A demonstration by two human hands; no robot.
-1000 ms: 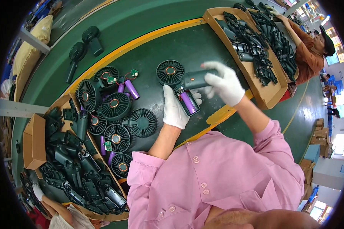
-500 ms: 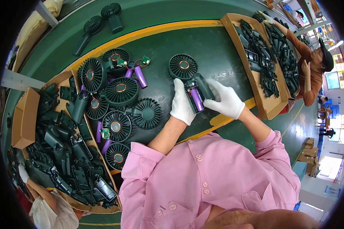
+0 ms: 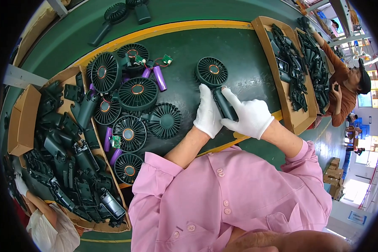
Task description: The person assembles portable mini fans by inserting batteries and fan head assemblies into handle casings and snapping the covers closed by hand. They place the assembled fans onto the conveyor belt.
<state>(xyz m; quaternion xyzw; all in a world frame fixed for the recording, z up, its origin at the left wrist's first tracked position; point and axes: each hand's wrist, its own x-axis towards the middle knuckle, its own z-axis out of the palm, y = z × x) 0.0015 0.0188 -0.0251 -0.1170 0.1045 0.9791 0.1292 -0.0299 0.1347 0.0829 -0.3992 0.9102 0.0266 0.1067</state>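
Note:
Both my hands, in white gloves, are closed around the handle of a dark green handheld fan [image 3: 212, 70]. My left hand [image 3: 208, 112] grips the handle's left side. Along the right side, the fingers and thumb of my right hand [image 3: 250, 116] press a dark half-shell cover [image 3: 225, 104] over the handle; whether it sits flush I cannot tell. No purple battery shows in this handle now. Left of my hands lie several fan heads, among them a fan [image 3: 137, 93] with a copper-coloured ring and one face-down fan [image 3: 165, 121]. A purple battery cell [image 3: 159, 78] and a small green circuit board [image 3: 167, 59] lie behind them.
A cardboard box [image 3: 122, 201] of dark plastic shells stands at the left, with a smaller carton [image 3: 24, 119] on its edge. Another cardboard tray [image 3: 277, 84] of shells is at the right. Two co-workers sit nearby, one on each side. Finished-looking fans [image 3: 116, 13] lie beyond the yellow line.
The half-shell cover, held apart at the right before, is now against the handle and hides the purple battery. My right hand has closed in on it. The view has shifted slightly.

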